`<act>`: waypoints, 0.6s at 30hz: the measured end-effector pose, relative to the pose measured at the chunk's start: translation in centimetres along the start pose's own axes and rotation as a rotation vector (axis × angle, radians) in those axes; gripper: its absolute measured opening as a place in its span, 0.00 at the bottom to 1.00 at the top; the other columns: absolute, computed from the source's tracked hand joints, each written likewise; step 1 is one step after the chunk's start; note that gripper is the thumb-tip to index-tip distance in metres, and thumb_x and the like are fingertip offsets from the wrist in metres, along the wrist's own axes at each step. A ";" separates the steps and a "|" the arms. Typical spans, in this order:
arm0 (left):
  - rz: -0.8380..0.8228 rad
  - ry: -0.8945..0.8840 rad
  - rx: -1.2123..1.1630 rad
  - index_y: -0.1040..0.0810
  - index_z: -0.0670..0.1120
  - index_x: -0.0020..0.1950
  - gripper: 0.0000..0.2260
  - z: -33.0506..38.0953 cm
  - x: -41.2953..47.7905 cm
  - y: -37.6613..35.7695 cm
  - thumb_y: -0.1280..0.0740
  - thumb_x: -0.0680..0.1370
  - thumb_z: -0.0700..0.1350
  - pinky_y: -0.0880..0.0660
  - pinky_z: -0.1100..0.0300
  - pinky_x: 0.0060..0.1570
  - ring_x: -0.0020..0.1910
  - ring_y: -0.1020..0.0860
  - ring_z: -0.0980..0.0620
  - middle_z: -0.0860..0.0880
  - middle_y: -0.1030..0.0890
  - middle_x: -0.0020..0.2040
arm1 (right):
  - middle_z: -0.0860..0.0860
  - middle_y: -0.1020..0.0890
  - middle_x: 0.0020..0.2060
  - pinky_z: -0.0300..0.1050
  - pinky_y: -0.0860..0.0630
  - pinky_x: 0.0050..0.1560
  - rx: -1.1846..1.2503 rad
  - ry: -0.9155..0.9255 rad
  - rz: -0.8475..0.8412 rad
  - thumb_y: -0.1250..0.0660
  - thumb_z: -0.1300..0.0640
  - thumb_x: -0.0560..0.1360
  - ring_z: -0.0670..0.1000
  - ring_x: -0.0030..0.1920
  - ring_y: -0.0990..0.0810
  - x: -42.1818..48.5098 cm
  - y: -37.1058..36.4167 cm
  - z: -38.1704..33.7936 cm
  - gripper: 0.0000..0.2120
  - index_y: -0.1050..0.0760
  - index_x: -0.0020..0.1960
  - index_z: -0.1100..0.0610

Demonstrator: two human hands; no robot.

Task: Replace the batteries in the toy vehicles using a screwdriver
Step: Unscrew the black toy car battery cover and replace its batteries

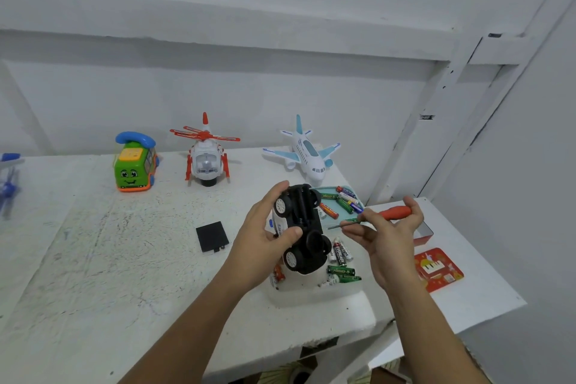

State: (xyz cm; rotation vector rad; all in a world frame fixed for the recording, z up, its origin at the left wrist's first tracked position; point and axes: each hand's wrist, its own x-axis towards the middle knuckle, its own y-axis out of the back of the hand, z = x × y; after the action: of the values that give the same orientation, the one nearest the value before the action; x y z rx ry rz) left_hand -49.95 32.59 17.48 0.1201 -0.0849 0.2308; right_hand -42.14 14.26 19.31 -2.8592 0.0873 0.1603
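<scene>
Toy car (301, 221) upside down, your left hand (258, 243) grip curled round it, your right hand (389, 234) pinching orange-handled screwdriver (394, 213), tip near chassis, black battery cover (212, 236) on worktop (124, 259)

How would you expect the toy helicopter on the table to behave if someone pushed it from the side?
The helicopter looks like hollow plastic, so probably light. It seems to rest on a small round black base between red skids, so a side push might rock it. The thin red rotor would likely turn or flex.
</scene>
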 end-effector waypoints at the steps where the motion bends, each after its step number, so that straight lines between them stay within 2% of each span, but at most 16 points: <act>1: 0.008 0.021 -0.051 0.38 0.74 0.67 0.31 0.0 0.1 0.1 0.31 0.78 0.42 0.19 0.57 0.46 0.46 0.16 0.52 0.61 0.28 0.65 | 0.59 0.21 0.40 0.56 0.18 0.48 -0.011 -0.005 -0.002 0.37 0.68 0.79 0.61 0.34 0.17 0.1 -0.1 0.0 0.34 0.47 0.71 0.39; 3: 0.027 0.060 -0.164 0.37 0.70 0.69 0.30 0.2 0.1 0.4 0.32 0.78 0.40 0.18 0.57 0.40 0.46 0.15 0.50 0.62 0.27 0.64 | 0.59 0.21 0.41 0.55 0.18 0.45 -0.045 -0.010 -0.013 0.39 0.66 0.80 0.60 0.33 0.17 0.2 -0.1 -0.1 0.32 0.47 0.72 0.38; 5: 0.054 0.104 -0.224 0.36 0.69 0.69 0.30 0.4 0.3 0.7 0.32 0.78 0.40 0.20 0.60 0.35 0.51 0.17 0.47 0.60 0.30 0.64 | 0.59 0.21 0.40 0.52 0.17 0.42 -0.078 -0.026 -0.043 0.40 0.66 0.80 0.58 0.32 0.17 0.4 -0.2 -0.3 0.34 0.49 0.73 0.37; 7: 0.091 0.142 -0.271 0.35 0.70 0.68 0.29 0.4 0.4 1.2 0.31 0.78 0.40 0.19 0.57 0.34 0.54 0.19 0.45 0.57 0.30 0.65 | 0.58 0.21 0.39 0.52 0.17 0.41 -0.107 -0.051 -0.065 0.40 0.67 0.80 0.57 0.30 0.18 0.8 -0.4 -0.7 0.36 0.52 0.74 0.38; 9: 0.127 0.159 -0.316 0.33 0.70 0.66 0.28 0.4 0.6 1.8 0.31 0.78 0.40 0.19 0.54 0.35 0.51 0.18 0.47 0.55 0.28 0.63 | 0.58 0.20 0.39 0.53 0.17 0.40 -0.117 -0.074 -0.080 0.40 0.68 0.79 0.56 0.28 0.19 1.1 -0.8 -1.0 0.36 0.52 0.74 0.39; 13: 0.177 0.155 -0.349 0.34 0.68 0.67 0.28 0.5 0.9 3.4 0.32 0.78 0.39 0.19 0.54 0.33 0.43 0.15 0.54 0.58 0.27 0.60 | 0.58 0.19 0.39 0.55 0.17 0.40 -0.155 -0.100 -0.124 0.38 0.67 0.79 0.56 0.26 0.20 2.4 -2.3 -1.4 0.26 0.45 0.68 0.46; 18: 0.231 0.162 -0.368 0.32 0.68 0.66 0.27 0.0 1.3 5.9 0.34 0.79 0.37 0.18 0.51 0.34 0.45 0.15 0.46 0.55 0.25 0.61 | 0.60 0.21 0.44 0.54 0.17 0.39 -0.310 -0.088 -0.255 0.36 0.63 0.80 0.56 0.30 0.18 3.6 -5.8 -1.2 0.22 0.41 0.65 0.46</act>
State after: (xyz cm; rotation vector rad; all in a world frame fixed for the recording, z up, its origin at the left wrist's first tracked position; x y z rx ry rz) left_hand -50.06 38.57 18.26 -0.2767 0.0213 0.4497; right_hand -38.00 19.37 21.64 -3.1282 -0.3488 0.2680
